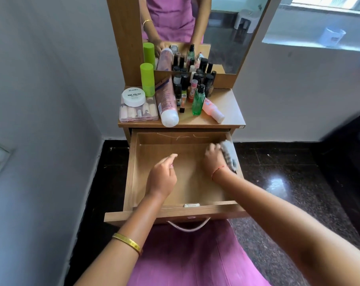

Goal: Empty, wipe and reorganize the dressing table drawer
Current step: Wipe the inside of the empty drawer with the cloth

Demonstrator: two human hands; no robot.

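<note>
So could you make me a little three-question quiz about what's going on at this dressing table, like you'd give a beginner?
1. True or false: the drawer is pulled out and nothing lies on the part of its floor that shows.
2. Which hand holds the grey cloth?
A. left hand
B. right hand
C. neither
3. Fill the gap: the white jar marked NAIL POLISH sits on top of a clear ____.

Key
1. True. Only the two hands are inside it.
2. B. The right hand presses the cloth against the drawer's right wall; the left hand holds nothing, one finger stretched forward.
3. Box, at the left of the tabletop.
</note>
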